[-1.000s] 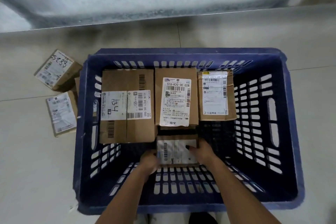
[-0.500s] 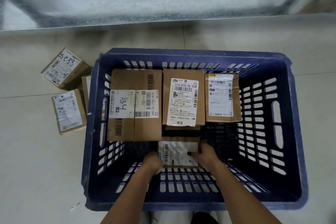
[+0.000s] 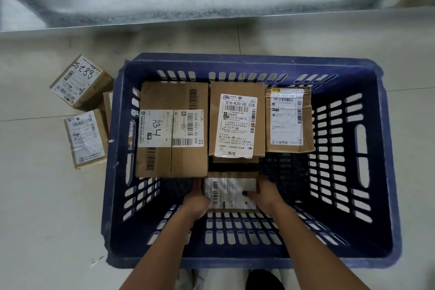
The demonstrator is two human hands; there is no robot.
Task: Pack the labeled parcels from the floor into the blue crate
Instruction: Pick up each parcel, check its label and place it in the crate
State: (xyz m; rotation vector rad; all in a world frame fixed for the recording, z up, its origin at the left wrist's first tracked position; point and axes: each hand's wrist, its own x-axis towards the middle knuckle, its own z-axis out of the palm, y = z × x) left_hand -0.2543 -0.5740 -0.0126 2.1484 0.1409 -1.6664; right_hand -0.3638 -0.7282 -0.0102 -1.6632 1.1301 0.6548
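Both hands reach down into the blue crate (image 3: 367, 238) and hold a small labeled parcel (image 3: 229, 192) between them, low in the crate near its floor and toward the near wall. The left hand (image 3: 196, 200) grips the parcel's left end, its fingers (image 3: 196, 187) wrapped around that edge so the box sits against the palm; the right hand (image 3: 264, 195) clasps the right end, with the thumb laid across the white label and the other fingers curled over the far right edge. So the parcel lies squarely between the two sets of fingers, closed on it from either side, label facing up. Whether its underside already touches the crate floor cannot be told. Just beyond it, along the far wall, three more boxes stand side by side: a wide parcel marked A34 (image 3: 173, 129) on the left, a parcel with a 516-K20 label (image 3: 236, 120) in the middle, and a narrower parcel (image 3: 288, 120) on the right. The held parcel is just in front of the middle one and beside the near right corner of the wide one. The right part of the crate shows bare slotted floor. On the tiled floor (image 3: 47, 207) left of the crate lie a parcel marked 5288 (image 3: 80, 81), another labeled parcel (image 3: 86, 139) nearer, and a third box (image 3: 107, 107) mostly hidden behind the crate's wall.
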